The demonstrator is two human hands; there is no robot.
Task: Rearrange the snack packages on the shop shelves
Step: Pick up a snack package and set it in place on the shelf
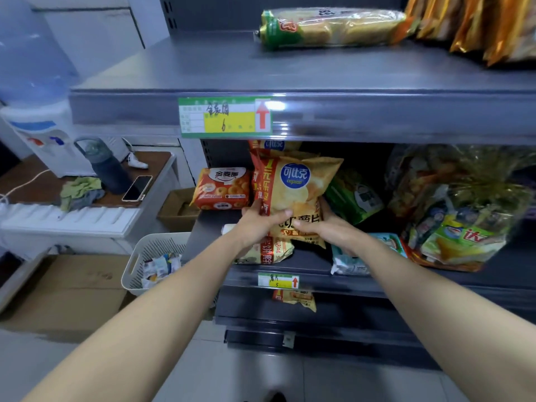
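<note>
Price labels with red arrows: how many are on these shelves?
2. One price label on the upper shelf edge; the second label on the middle shelf edge, below the held chip bag. More may be out of view.

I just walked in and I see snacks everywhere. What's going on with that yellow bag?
A person holds a yellow potato chip bag upright at the middle shelf. The left hand grips its lower left side and the right hand grips its lower right. An orange ring-snack pack stands on the shelf to its left, and a green pack sits tilted to its right.
</note>
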